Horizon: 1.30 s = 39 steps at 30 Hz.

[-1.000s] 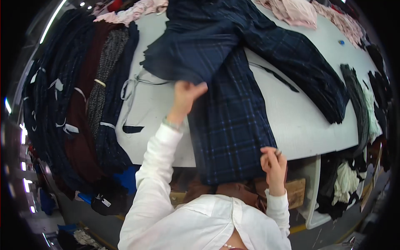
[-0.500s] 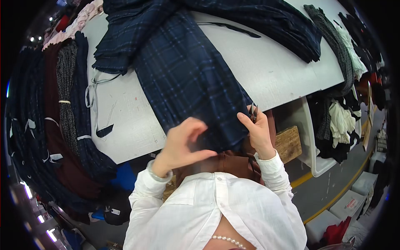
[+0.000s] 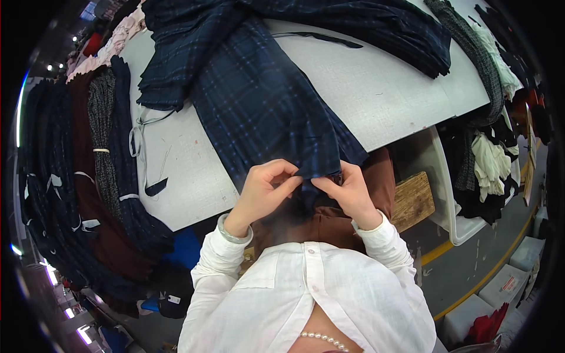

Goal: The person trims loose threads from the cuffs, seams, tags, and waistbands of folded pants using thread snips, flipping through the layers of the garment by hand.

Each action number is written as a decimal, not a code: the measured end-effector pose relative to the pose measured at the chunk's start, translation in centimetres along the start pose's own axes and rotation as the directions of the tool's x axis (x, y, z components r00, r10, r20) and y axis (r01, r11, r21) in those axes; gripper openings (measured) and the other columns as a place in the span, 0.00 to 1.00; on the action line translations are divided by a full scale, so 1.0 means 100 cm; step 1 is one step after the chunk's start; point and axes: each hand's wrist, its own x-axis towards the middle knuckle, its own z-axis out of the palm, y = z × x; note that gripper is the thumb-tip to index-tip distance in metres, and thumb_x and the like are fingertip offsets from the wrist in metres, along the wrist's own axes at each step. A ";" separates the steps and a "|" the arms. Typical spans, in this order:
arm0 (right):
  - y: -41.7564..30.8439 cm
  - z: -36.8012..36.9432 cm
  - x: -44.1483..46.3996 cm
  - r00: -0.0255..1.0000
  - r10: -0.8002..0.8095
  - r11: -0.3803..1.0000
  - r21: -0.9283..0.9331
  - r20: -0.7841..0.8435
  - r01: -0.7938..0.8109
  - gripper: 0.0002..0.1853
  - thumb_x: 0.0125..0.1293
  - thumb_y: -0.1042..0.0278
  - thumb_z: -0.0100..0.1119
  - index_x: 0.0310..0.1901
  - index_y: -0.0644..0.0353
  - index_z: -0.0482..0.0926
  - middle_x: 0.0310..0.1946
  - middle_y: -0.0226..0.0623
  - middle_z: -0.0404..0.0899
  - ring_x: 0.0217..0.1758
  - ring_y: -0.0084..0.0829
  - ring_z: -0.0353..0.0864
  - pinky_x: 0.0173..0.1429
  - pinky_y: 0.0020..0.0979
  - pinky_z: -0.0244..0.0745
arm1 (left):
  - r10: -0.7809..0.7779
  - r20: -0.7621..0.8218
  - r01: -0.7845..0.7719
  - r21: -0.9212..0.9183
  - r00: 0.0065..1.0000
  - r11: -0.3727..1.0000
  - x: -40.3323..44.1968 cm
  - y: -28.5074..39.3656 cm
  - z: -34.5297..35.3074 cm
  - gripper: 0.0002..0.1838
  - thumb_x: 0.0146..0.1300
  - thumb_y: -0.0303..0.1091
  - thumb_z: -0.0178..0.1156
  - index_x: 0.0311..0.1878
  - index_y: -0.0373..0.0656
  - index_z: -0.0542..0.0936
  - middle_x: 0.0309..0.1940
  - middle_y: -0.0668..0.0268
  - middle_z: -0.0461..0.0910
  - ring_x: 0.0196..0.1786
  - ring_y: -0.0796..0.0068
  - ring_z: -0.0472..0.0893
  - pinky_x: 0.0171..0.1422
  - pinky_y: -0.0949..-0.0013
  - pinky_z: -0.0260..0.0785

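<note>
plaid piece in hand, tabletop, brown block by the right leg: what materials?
Plaid piece: soft cloth, probably woven, mostly matte; drapes in folds. Tabletop: pale, smooth, faint sheen; painted board or laminate, can't tell. Block: probably wood; streaky brown grain.

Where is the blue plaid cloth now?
In the upper middle of the head view, the blue plaid cloth lies across the pale table, its near end past the front edge, held by the left hand and right hand.

head | above chest [image 3: 291, 288] | facing forward-down | hands [image 3: 262, 191] close, table [image 3: 382, 97] beyond
</note>
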 end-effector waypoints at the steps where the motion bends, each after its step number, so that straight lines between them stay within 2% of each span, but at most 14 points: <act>1: 0.002 0.003 -0.001 0.999 -0.036 0.998 -0.047 -0.016 0.035 0.03 0.66 0.74 0.63 0.38 0.61 0.79 0.22 0.17 0.69 0.18 0.08 0.56 0.23 0.17 0.50 | 0.027 0.007 -0.027 -0.001 1.000 1.000 0.000 -0.002 0.001 0.03 0.62 0.22 0.63 0.38 0.33 0.79 0.27 0.69 0.78 0.25 0.83 0.77 0.30 0.79 0.69; 5: 0.007 -0.017 -0.003 0.993 0.075 0.978 0.203 -0.095 -0.055 0.05 0.67 0.76 0.61 0.34 0.57 0.76 0.19 0.15 0.64 0.17 0.08 0.53 0.20 0.17 0.47 | -0.006 -0.485 -0.071 -0.141 0.875 0.987 -0.002 -0.018 -0.038 0.08 0.63 0.22 0.61 0.46 0.37 0.77 0.34 0.67 0.78 0.34 0.82 0.77 0.39 0.77 0.70; 9: -0.003 -0.013 -0.003 0.989 0.080 0.953 0.300 -0.122 -0.040 0.06 0.69 0.74 0.60 0.33 0.55 0.76 0.19 0.15 0.62 0.16 0.08 0.51 0.20 0.17 0.46 | 0.606 -0.699 -0.124 0.611 0.380 0.782 -0.003 0.007 -0.041 0.16 0.57 0.27 0.67 0.48 0.39 0.76 0.43 0.63 0.78 0.49 0.71 0.76 0.52 0.65 0.69; 12: 0.001 -0.003 -0.005 0.995 0.077 0.932 0.360 -0.060 -0.050 0.03 0.68 0.74 0.62 0.36 0.58 0.77 0.20 0.15 0.64 0.17 0.07 0.53 0.20 0.17 0.47 | 0.450 -0.059 -0.361 0.510 0.891 0.781 -0.020 0.035 0.008 0.26 0.42 0.31 0.76 0.46 0.38 0.77 0.45 0.58 0.78 0.50 0.61 0.77 0.56 0.63 0.68; 21: -0.010 0.011 -0.014 0.932 -0.357 0.896 -0.258 0.058 0.360 0.15 0.63 0.77 0.65 0.51 0.65 0.78 0.39 0.26 0.75 0.24 0.07 0.61 0.26 0.14 0.54 | 0.517 -0.145 -0.433 0.387 0.843 0.814 -0.005 0.009 0.033 0.05 0.58 0.21 0.64 0.37 0.35 0.79 0.38 0.63 0.80 0.41 0.68 0.77 0.44 0.69 0.69; 24: -0.004 0.013 -0.010 0.979 -0.088 0.994 0.047 -0.185 0.098 0.09 0.67 0.75 0.62 0.48 0.64 0.79 0.32 0.24 0.73 0.20 0.07 0.58 0.23 0.16 0.52 | 0.165 -0.287 -0.182 -0.033 0.943 0.983 -0.008 0.002 0.036 0.03 0.67 0.24 0.57 0.41 0.37 0.78 0.38 0.70 0.78 0.42 0.77 0.75 0.46 0.75 0.67; 25: 0.003 0.001 -0.006 0.993 0.095 0.908 0.415 -0.065 -0.060 0.05 0.71 0.69 0.58 0.43 0.59 0.79 0.27 0.20 0.71 0.16 0.08 0.56 0.20 0.18 0.48 | -0.043 -0.298 -0.041 -0.269 0.954 0.962 -0.010 -0.002 0.037 0.03 0.70 0.25 0.55 0.42 0.37 0.77 0.38 0.72 0.78 0.42 0.81 0.74 0.47 0.76 0.66; 28: 0.011 -0.008 0.004 0.982 0.187 0.848 0.507 -0.017 -0.153 0.05 0.73 0.65 0.57 0.40 0.54 0.79 0.22 0.16 0.68 0.14 0.10 0.53 0.18 0.20 0.45 | -0.178 -0.204 -0.015 -0.698 0.963 0.716 0.004 -0.013 0.020 0.02 0.69 0.25 0.57 0.42 0.41 0.74 0.37 0.76 0.74 0.40 0.89 0.70 0.45 0.80 0.63; 31: 0.009 -0.009 0.007 0.981 0.162 0.880 0.466 -0.104 -0.096 0.04 0.73 0.63 0.57 0.40 0.51 0.79 0.20 0.14 0.65 0.14 0.10 0.53 0.18 0.19 0.45 | -0.112 -0.178 0.041 -0.363 0.978 0.931 -0.009 -0.002 0.007 0.07 0.65 0.23 0.62 0.43 0.40 0.74 0.30 0.74 0.73 0.35 0.87 0.70 0.41 0.79 0.64; 32: 0.007 -0.012 0.007 0.982 0.140 0.877 0.476 -0.129 -0.063 0.04 0.73 0.63 0.57 0.40 0.51 0.79 0.20 0.14 0.65 0.13 0.10 0.53 0.18 0.19 0.45 | 0.062 -0.232 -0.029 0.144 0.971 0.989 -0.017 0.001 0.001 0.12 0.56 0.21 0.67 0.41 0.40 0.74 0.22 0.70 0.72 0.28 0.83 0.73 0.34 0.76 0.64; 34: 0.008 -0.023 0.007 0.965 0.142 0.887 0.462 -0.221 -0.024 0.04 0.73 0.62 0.57 0.40 0.50 0.79 0.20 0.14 0.65 0.13 0.11 0.53 0.18 0.20 0.46 | 0.128 -0.258 0.070 0.638 0.958 0.767 -0.041 -0.007 -0.014 0.14 0.50 0.22 0.68 0.40 0.39 0.76 0.21 0.63 0.75 0.25 0.76 0.76 0.30 0.72 0.65; 36: 0.008 -0.030 0.009 0.937 0.172 0.887 0.462 -0.304 -0.013 0.05 0.73 0.62 0.58 0.40 0.50 0.79 0.20 0.14 0.65 0.13 0.11 0.52 0.18 0.20 0.46 | -0.129 -0.440 0.414 0.648 0.889 0.639 -0.062 -0.007 -0.028 0.15 0.46 0.21 0.68 0.39 0.40 0.77 0.25 0.60 0.79 0.27 0.71 0.80 0.30 0.69 0.67; 37: 0.012 -0.037 0.010 0.951 0.162 0.883 0.469 -0.262 -0.022 0.05 0.73 0.61 0.58 0.40 0.50 0.79 0.19 0.15 0.65 0.13 0.12 0.50 0.19 0.20 0.46 | -0.285 -0.469 0.538 0.596 0.836 0.596 -0.066 -0.007 -0.037 0.10 0.54 0.25 0.64 0.41 0.39 0.80 0.32 0.58 0.84 0.32 0.68 0.83 0.34 0.67 0.72; 39: 0.020 -0.040 0.010 0.959 0.207 0.850 0.521 -0.193 -0.079 0.05 0.72 0.61 0.57 0.39 0.50 0.79 0.21 0.18 0.71 0.13 0.12 0.51 0.18 0.20 0.46 | -0.369 -0.373 0.270 -0.292 0.851 0.918 -0.071 -0.013 -0.038 0.08 0.61 0.28 0.60 0.43 0.38 0.81 0.38 0.58 0.85 0.38 0.65 0.84 0.42 0.64 0.75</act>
